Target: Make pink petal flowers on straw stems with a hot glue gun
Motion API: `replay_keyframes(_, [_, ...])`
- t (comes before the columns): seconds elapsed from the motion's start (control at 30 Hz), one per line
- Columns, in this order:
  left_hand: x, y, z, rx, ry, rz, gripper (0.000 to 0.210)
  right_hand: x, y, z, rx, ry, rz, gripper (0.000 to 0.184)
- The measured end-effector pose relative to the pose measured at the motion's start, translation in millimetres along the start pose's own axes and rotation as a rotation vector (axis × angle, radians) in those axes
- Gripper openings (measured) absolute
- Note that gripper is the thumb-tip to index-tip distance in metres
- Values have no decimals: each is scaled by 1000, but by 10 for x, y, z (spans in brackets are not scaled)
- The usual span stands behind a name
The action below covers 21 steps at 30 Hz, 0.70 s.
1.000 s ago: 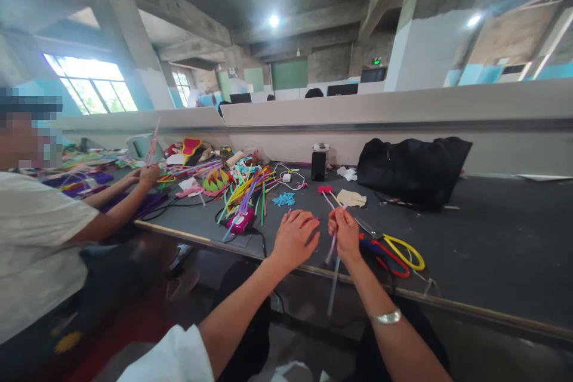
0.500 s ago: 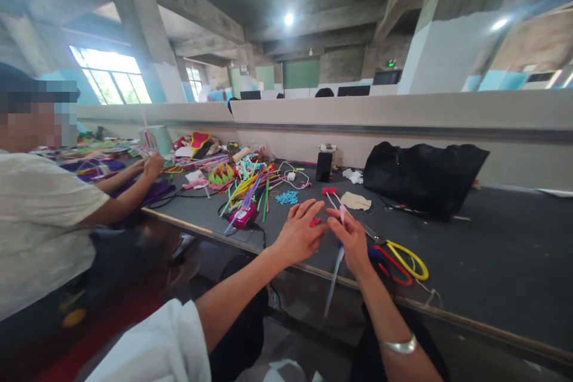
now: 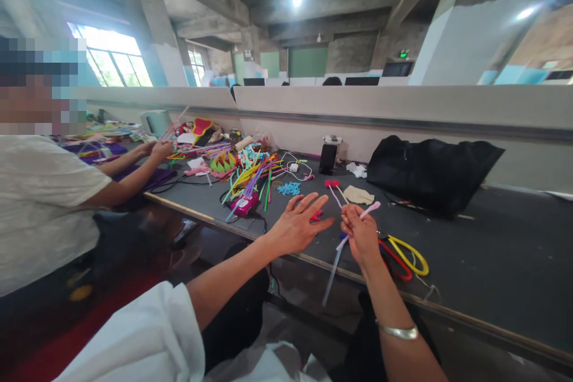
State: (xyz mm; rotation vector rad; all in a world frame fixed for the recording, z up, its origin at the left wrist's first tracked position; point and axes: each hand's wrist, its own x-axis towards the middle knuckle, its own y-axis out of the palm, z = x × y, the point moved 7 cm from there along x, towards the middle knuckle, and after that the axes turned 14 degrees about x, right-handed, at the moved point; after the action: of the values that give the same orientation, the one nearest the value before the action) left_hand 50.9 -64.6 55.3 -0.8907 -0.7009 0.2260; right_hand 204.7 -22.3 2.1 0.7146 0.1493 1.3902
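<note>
My right hand (image 3: 362,231) is closed around a pale pink pipe cleaner (image 3: 370,210), whose rounded end sticks out to the right above the fist. A lilac length (image 3: 342,243) and a pale translucent strip (image 3: 331,277) come out below the fist, slanting down past the table edge. My left hand (image 3: 301,224) hovers just to the left, fingers spread, with nothing in it. Partly behind its fingers is a small red piece (image 3: 316,215). Large scissors (image 3: 408,255) with yellow and red handles lie beside my right wrist. A red-topped piece with pale stems (image 3: 332,184) rests beyond my hands.
Colourful pipe cleaners (image 3: 257,182) are heaped left of centre, near a magenta box (image 3: 246,205) and small blue pieces (image 3: 289,188). A phone (image 3: 328,159), beige cloth (image 3: 359,195) and black bag (image 3: 430,176) stand or lie farther back. A co-worker (image 3: 45,203) sits at the left.
My right hand has turned and closed, so the pink pipe cleaner's end now points right instead of up. My left hand's fingers have spread wider. The co-worker's hands have shifted a little.
</note>
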Motion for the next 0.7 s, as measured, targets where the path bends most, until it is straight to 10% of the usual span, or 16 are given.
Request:
replay_keyframes(0.33, [-84,50,-18,-19,8,10,47,-23,23,30,48,-70,-71,54])
replay_keyframes(0.7, [-133,63,-214,44,303,143,26,-69,-9,-115,-48,-54,-58,33])
